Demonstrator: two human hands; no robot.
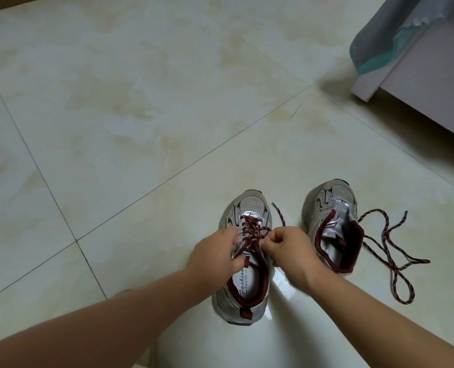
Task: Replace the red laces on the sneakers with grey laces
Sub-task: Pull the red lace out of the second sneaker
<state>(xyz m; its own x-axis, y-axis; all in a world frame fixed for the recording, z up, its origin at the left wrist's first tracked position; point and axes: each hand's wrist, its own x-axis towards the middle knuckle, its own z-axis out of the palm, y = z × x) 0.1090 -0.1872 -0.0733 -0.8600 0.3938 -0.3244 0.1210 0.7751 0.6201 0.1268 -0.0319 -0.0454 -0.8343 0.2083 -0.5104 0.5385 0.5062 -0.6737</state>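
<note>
Two silver sneakers with dark red lining stand on the tiled floor, toes pointing away from me. The left sneaker (249, 208) still carries its red lace (251, 229) through the eyelets. My left hand (215, 253) grips that shoe's left side by the eyelets. My right hand (289, 248) pinches the red lace at the shoe's right side, and a loose end (279, 213) trails past it. The right sneaker (332, 205) has no lace in it. A loose red lace (390, 251) lies in loops on the floor to its right. No grey laces are in view.
A grey piece of furniture (427, 75) with grey and teal cloth (380, 38) draped over it stands at the upper right. Pale marbled floor tiles (140, 115) stretch to the left and beyond the shoes.
</note>
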